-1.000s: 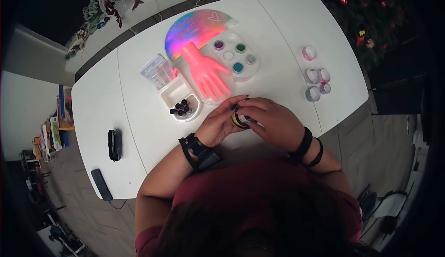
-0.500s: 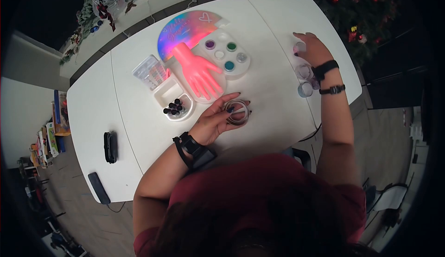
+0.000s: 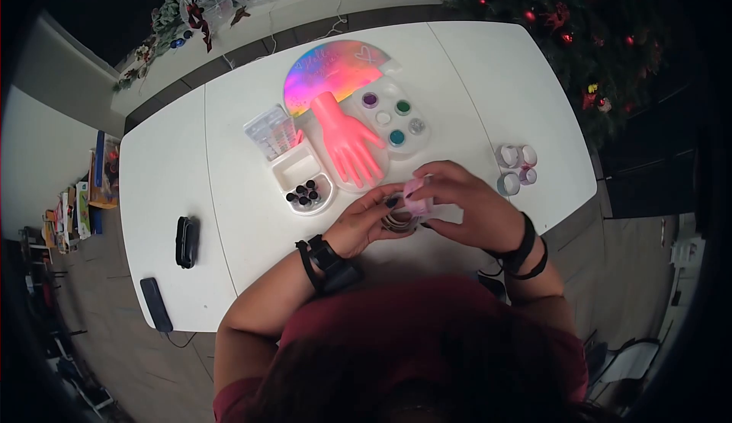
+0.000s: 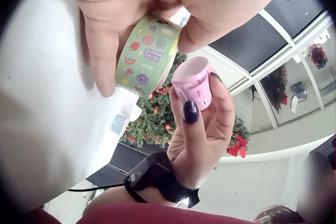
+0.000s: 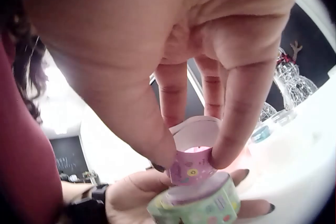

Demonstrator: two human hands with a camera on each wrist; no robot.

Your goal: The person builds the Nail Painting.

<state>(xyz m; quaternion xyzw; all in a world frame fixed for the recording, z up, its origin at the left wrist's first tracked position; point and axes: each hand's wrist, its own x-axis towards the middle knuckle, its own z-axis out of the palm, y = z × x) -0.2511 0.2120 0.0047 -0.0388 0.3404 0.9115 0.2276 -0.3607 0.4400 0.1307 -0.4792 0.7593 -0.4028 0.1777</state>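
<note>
My left hand (image 3: 358,223) grips a green printed band (image 4: 144,56), rolled into a ring and covered with small pictures and the words "TOTAL MAGIC". Paler rings sit nested inside it in the right wrist view. With thumb and fingertips, my right hand (image 3: 476,208) pinches a smaller pink printed band (image 3: 418,197), a ring with a pale inside. In the right wrist view the pink band (image 5: 191,167) is right over the opening of the green one (image 5: 228,203). A bright pink model hand (image 3: 347,141) lies palm-down beyond my hands.
Several rolled bands (image 3: 509,156) stand at the table's right. A white tray (image 3: 293,168) holds black-capped bottles (image 3: 302,193). Past the model hand are a palette (image 3: 412,149) of coloured pots and a rainbow half-round board (image 3: 320,80). A dark case (image 3: 187,242) lies at left.
My right hand left the green band, reached to the rolled bands at the right, and came back pinching the pink one. My left hand keeps holding the green band.
</note>
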